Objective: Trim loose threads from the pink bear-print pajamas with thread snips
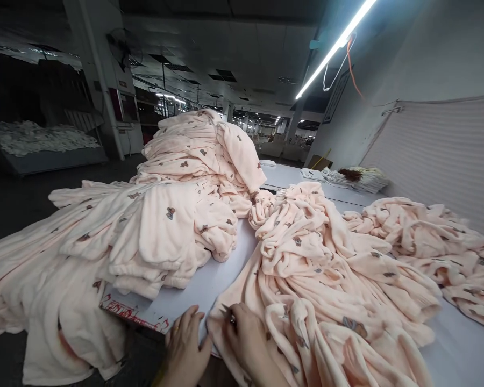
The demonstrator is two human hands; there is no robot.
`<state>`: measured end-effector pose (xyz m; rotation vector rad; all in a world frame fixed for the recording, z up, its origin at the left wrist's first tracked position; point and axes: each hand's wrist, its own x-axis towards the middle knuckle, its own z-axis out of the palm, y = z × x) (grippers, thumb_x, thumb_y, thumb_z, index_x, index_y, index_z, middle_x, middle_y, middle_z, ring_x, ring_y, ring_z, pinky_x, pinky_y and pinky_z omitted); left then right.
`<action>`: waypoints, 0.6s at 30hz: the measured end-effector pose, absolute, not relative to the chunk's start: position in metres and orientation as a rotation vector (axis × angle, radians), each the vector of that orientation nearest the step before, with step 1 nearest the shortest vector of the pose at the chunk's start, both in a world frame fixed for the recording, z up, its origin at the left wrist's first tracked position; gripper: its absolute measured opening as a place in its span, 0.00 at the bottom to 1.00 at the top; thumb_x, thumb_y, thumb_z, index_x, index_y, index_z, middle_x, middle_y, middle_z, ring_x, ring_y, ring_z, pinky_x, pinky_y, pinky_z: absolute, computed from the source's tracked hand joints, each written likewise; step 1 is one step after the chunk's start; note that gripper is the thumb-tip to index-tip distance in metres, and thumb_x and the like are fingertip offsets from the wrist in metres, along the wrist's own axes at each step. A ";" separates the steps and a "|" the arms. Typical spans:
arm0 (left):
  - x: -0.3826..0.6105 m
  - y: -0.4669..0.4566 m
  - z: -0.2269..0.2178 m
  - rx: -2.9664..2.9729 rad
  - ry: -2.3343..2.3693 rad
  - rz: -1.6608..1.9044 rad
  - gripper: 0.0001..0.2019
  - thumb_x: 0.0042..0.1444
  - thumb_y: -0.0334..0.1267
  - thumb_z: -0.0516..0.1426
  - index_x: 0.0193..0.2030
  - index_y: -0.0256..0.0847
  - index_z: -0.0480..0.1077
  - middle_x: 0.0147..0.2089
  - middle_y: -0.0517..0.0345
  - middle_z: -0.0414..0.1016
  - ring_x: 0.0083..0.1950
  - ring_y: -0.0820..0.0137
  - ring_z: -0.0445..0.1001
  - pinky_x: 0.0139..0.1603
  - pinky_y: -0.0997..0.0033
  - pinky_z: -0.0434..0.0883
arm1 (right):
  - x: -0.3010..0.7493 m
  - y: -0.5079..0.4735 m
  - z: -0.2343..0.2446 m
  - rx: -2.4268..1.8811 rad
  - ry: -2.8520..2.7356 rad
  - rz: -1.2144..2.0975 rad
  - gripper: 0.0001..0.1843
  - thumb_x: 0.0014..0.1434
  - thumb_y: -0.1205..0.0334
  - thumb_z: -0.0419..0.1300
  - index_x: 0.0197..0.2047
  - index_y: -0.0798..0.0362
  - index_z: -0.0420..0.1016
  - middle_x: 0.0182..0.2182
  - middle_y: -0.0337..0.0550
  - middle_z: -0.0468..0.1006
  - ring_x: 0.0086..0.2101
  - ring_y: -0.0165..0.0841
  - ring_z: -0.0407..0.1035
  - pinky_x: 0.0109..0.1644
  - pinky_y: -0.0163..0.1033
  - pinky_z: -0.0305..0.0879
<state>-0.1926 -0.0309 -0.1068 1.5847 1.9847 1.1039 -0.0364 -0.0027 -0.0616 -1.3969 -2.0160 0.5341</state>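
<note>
Near the front edge of the table, my left hand (185,344) lies with its fingers stretched out and slightly apart, holding nothing. My right hand (248,341) is closed around a small dark pointed tool, which looks like thread snips (233,319); most of it is hidden by the fingers. That hand rests on the edge of a pale pink fleece garment (306,269) with a small grey-brown print, which lies crumpled on the right. A gap separates my left hand from the pink cloth.
A tall heap of the same pink garments (169,215) covers the left of the white table (210,285) and hangs over its edge. More pink garments (427,231) lie at the right. Behind are stacked white pieces (367,180), a wall and a pillar (100,70).
</note>
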 end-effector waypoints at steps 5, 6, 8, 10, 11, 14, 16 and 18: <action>-0.161 -0.018 -0.095 1.386 1.646 1.217 0.08 0.48 0.41 0.57 0.35 0.41 0.70 0.42 0.47 0.74 0.51 0.50 0.67 0.54 0.50 0.59 | 0.004 -0.002 -0.053 -1.402 -1.981 0.468 0.14 0.49 0.78 0.49 0.34 0.51 0.67 0.32 0.40 0.71 0.34 0.33 0.68 0.38 0.34 0.64; -0.154 -0.016 -0.089 1.325 1.556 1.232 0.07 0.51 0.40 0.54 0.35 0.42 0.68 0.37 0.52 0.74 0.44 0.56 0.70 0.48 0.56 0.64 | 0.014 -0.004 -0.049 -1.435 -1.988 0.421 0.14 0.48 0.78 0.49 0.34 0.51 0.67 0.32 0.40 0.71 0.34 0.33 0.68 0.38 0.35 0.64; -0.139 -0.013 -0.078 1.165 1.330 1.260 0.05 0.56 0.40 0.50 0.37 0.44 0.63 0.32 0.60 0.71 0.34 0.65 0.70 0.37 0.68 0.67 | 0.029 -0.010 -0.043 -1.520 -2.014 0.327 0.15 0.46 0.77 0.51 0.34 0.50 0.67 0.33 0.40 0.72 0.35 0.35 0.68 0.38 0.37 0.65; -0.127 -0.014 -0.068 0.939 1.055 1.291 0.04 0.57 0.39 0.51 0.38 0.45 0.61 0.31 0.65 0.68 0.29 0.71 0.67 0.32 0.74 0.65 | 0.038 -0.015 -0.039 -1.577 -2.040 0.303 0.13 0.45 0.76 0.53 0.33 0.49 0.69 0.33 0.40 0.73 0.35 0.36 0.69 0.38 0.38 0.65; -0.124 -0.015 -0.065 0.851 0.943 1.290 0.05 0.56 0.39 0.53 0.37 0.45 0.60 0.30 0.66 0.67 0.28 0.73 0.66 0.31 0.76 0.64 | 0.040 -0.018 -0.038 -1.575 -2.049 0.328 0.12 0.46 0.75 0.54 0.32 0.49 0.69 0.33 0.40 0.73 0.35 0.36 0.69 0.38 0.37 0.66; -0.121 -0.016 -0.061 0.863 0.892 1.281 0.07 0.54 0.40 0.57 0.37 0.43 0.63 0.31 0.66 0.67 0.29 0.73 0.64 0.32 0.76 0.63 | 0.040 -0.024 -0.033 -1.446 -2.013 0.391 0.08 0.53 0.68 0.56 0.38 0.48 0.71 0.34 0.41 0.74 0.35 0.34 0.72 0.37 0.34 0.68; -0.122 -0.015 -0.061 0.977 0.961 1.291 0.07 0.54 0.41 0.57 0.38 0.43 0.65 0.33 0.63 0.69 0.33 0.71 0.66 0.35 0.75 0.64 | 0.038 -0.029 -0.030 -1.367 -1.985 0.296 0.11 0.58 0.61 0.55 0.45 0.48 0.72 0.37 0.44 0.75 0.34 0.34 0.73 0.36 0.34 0.69; -0.124 -0.014 -0.059 1.019 0.977 1.300 0.07 0.54 0.41 0.57 0.38 0.42 0.67 0.34 0.62 0.69 0.35 0.69 0.66 0.36 0.74 0.64 | 0.036 -0.031 -0.026 -1.372 -2.002 0.105 0.14 0.60 0.59 0.53 0.48 0.49 0.72 0.37 0.46 0.76 0.33 0.37 0.73 0.34 0.38 0.69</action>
